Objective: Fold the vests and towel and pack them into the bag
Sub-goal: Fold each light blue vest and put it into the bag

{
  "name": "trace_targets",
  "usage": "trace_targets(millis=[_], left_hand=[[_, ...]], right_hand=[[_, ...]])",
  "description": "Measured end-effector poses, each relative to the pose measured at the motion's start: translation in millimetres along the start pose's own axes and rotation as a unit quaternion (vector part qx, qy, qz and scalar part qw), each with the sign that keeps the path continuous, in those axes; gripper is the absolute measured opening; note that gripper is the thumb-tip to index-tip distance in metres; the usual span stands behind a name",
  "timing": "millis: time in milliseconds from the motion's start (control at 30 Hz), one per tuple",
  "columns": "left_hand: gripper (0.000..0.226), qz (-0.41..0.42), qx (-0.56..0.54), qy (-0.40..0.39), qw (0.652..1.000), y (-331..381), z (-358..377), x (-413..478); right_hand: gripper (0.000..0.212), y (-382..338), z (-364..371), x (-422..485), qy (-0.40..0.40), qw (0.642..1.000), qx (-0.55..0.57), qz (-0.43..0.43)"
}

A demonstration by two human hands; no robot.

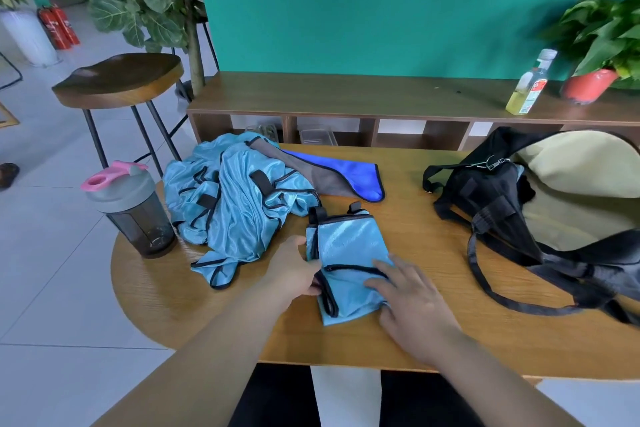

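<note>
Hands [294,269] [412,302] on folded vest [349,253]; bag [571,191] at right, blue fabric [518,170] inside.

Tabletop [415,229] gap between vest [346,246] and bag [561,191]

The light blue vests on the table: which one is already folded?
The vest touched by the left hand and right hand is folded into a small rectangle; the others lie in a crumpled heap beside the shaker bottle.
</note>
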State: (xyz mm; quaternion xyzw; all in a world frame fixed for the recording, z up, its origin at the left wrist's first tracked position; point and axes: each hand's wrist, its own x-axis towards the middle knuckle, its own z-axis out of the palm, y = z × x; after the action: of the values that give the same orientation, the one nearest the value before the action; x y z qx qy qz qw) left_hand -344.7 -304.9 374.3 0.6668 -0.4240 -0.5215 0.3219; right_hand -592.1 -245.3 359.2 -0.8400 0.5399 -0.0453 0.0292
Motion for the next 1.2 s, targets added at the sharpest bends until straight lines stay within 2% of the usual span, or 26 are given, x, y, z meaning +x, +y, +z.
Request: trace_targets(millis=[67,133,300,433,567,733,767,833,900,967,1000,1033,1100,1133,1200], left_hand=[[0.06,-0.001,-0.021,0.009,1.0,-0.5,2.8,0.1],[0.065,-0.008,-0.038,0.016,0.999,1.3,4.2,-0.4],[0.06,-0.011,-0.031,0.024,0.999,7.7,3.4,-6.7],[0.058,0.002,0.009,0.051,0.999,5.4,4.6,-6.1],[0.062,0.02,0.074,0.078,0.994,3.0,8.2,-3.4],[0.063,0.026,0.087,0.067,0.994,1.9,4.3,-1.1],[0.062,0.045,0.118,0.077,0.989,2.6,3.2,-2.9],[0.061,0.108,0.268,0.128,0.949,3.5,3.8,-9.2],[0.058,0.209,0.403,0.188,0.871,1.9,9.1,-17.0],[0.052,0.319,0.463,0.19,0.805,3.9,16.6,-21.4],[0.052,0.358,0.482,0.159,0.784,2.4,20.2,-18.5],[0.055,0.373,0.506,0.117,0.768,-0.6,23.9,-13.7],[0.064,0.341,0.559,0.052,0.754,-9.7,30.3,-6.4],[0.067,0.31,0.567,0.036,0.762,-15.3,32.0,-4.3],[0.071,0.27,0.56,0.026,0.783,-24.8,33.9,-3.3]], right_hand=[[0.052,0.1,-7.6,-1.3,-0.005,1.0,0.021,-0.022],[0.052,-13.0,-5.8,-4.9,0.024,0.998,0.037,-0.043],[0.016,-40.2,26.6,-4.6,0.181,0.981,0.051,-0.043],[0.005,-55.5,22.1,-6.3,0.262,0.964,0.001,-0.043],[0.013,-56.6,31.8,-8.5,0.258,0.963,-0.008,-0.072],[0.029,-48.4,45.4,-9.2,0.229,0.969,-0.011,-0.09],[0.029,-48.9,45.4,-8.9,0.229,0.969,-0.013,-0.091],[0.021,-51.1,42.4,-8.7,0.228,0.969,-0.006,-0.09],[0.004,-52.7,36.3,-9.5,0.223,0.97,0.011,-0.096],[0.013,-51.9,26.9,-9.0,0.214,0.969,0.058,-0.11],[0.014,-49.9,21.7,-7.2,0.211,0.966,0.096,-0.115],[0.013,-46.7,16.3,-4.3,0.212,0.96,0.14,-0.114],[0.019,-36.7,7.8,5.4,0.219,0.952,0.202,-0.074],[0.028,-30.8,4.8,12.0,0.206,0.956,0.204,-0.038],[0.047,-19.1,1.2,24.3,0.125,0.979,0.159,0.017]])
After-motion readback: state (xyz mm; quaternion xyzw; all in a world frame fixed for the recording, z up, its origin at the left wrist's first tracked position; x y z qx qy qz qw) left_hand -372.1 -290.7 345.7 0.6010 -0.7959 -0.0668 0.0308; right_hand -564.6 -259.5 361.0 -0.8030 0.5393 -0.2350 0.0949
